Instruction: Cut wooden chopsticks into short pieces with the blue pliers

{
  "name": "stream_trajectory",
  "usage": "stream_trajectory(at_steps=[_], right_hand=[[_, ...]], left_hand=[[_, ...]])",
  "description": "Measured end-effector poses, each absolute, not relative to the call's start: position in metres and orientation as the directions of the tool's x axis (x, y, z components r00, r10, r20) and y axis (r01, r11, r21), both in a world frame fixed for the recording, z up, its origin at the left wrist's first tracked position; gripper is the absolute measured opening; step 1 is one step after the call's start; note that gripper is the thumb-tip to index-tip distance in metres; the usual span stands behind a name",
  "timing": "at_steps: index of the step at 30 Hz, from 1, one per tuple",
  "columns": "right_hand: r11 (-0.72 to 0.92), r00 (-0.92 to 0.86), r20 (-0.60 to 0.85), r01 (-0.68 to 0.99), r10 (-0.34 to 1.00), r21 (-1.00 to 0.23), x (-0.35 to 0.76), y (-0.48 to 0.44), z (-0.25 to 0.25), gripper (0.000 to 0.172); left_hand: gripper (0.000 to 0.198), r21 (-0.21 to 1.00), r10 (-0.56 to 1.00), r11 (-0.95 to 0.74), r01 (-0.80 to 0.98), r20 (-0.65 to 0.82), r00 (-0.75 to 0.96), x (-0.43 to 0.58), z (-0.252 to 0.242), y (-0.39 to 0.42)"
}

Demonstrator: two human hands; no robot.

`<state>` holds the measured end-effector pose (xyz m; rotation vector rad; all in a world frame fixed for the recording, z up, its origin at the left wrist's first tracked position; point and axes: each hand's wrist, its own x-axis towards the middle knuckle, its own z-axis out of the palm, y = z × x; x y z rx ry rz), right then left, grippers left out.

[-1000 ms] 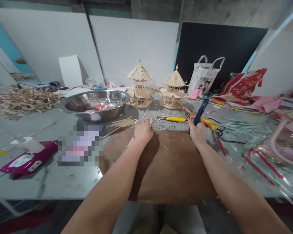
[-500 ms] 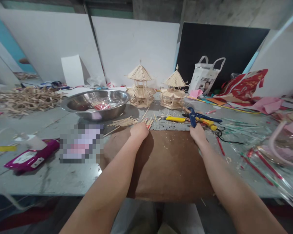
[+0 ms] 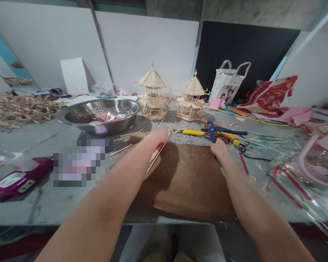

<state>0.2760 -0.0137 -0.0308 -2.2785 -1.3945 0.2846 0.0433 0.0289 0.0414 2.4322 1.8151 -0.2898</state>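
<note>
My left hand [image 3: 157, 137] is closed over a small bundle of thin wooden sticks [image 3: 155, 155] with a red band. The sticks slant down from under my fingers over the far left corner of a brown mat [image 3: 186, 182]. My right hand [image 3: 219, 148] rests at the mat's far right edge, its fingertips next to a blue-handled cutter [image 3: 215, 130] lying on the table. The back of that hand hides its fingers. A yellow utility knife [image 3: 192, 133] lies just left of the cutter.
Two stick-built pagoda models [image 3: 153, 96] [image 3: 191, 100] stand behind the mat. A steel bowl [image 3: 98, 116] sits far left, with loose sticks [image 3: 131, 134] beside it and a heap of sticks [image 3: 19, 111] further left. A magenta packet [image 3: 13, 180], a white tote bag [image 3: 228, 85] and red bags [image 3: 268, 96] crowd the edges.
My right hand laid the blue cutter down on the table and stayed beside it. My left hand reached forward and lifted a bundle of sticks. The view shifted slightly left.
</note>
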Motion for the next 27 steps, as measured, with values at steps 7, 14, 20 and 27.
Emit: stream_trajectory(at_steps=[7,14,20,27], right_hand=[[-0.354,0.428,0.086,0.831,0.9,-0.428,0.266,-0.02,-0.025,0.03],[-0.353,0.411,0.077,0.853,0.909,-0.386,0.264,-0.022,-0.024,0.028],[-0.332,0.372,0.082,0.893,0.925,-0.302,0.262,-0.02,-0.025,0.027],[-0.317,0.351,0.091,0.911,0.932,-0.265,0.26,-0.021,-0.025,0.026]], left_hand=[[0.041,-0.122,0.853,-0.464,0.877,-0.33,0.405,0.029,0.031,0.014],[0.045,-0.128,0.849,-0.483,0.866,-0.31,0.428,0.022,0.028,0.002],[0.04,-0.154,0.913,-0.384,0.91,-0.207,0.351,0.029,0.028,0.016],[0.039,-0.138,0.939,-0.304,0.943,-0.211,0.272,0.043,0.02,0.024]])
